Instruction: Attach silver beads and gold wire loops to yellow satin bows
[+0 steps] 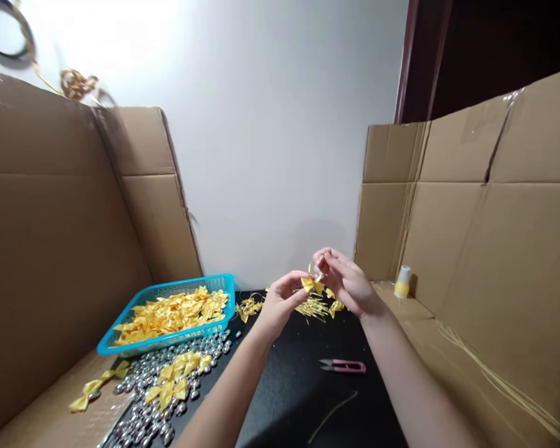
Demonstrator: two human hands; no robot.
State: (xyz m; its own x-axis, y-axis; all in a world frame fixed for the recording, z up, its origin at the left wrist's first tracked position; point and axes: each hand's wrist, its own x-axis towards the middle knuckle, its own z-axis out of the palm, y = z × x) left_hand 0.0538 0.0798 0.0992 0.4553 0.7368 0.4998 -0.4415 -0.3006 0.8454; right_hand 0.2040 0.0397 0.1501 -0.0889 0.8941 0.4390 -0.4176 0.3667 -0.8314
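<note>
My left hand (280, 302) and my right hand (345, 283) meet above the black table top (289, 386), both pinching a small yellow ribbon bow (310, 284) between their fingertips. A thin gold wire loops up from the bow beside my right fingers. Below and behind the hands lies a heap of yellow bows with gold ties (315, 306).
A blue basket (121, 339) of yellow ribbon pieces stands at the left. In front of it lie silver beads (168, 398) and loose yellow bows (175, 376). Pink thread snips (344, 366) lie on the table. A yellow thread spool (402, 283) stands right. Cardboard walls (485, 236) enclose both sides.
</note>
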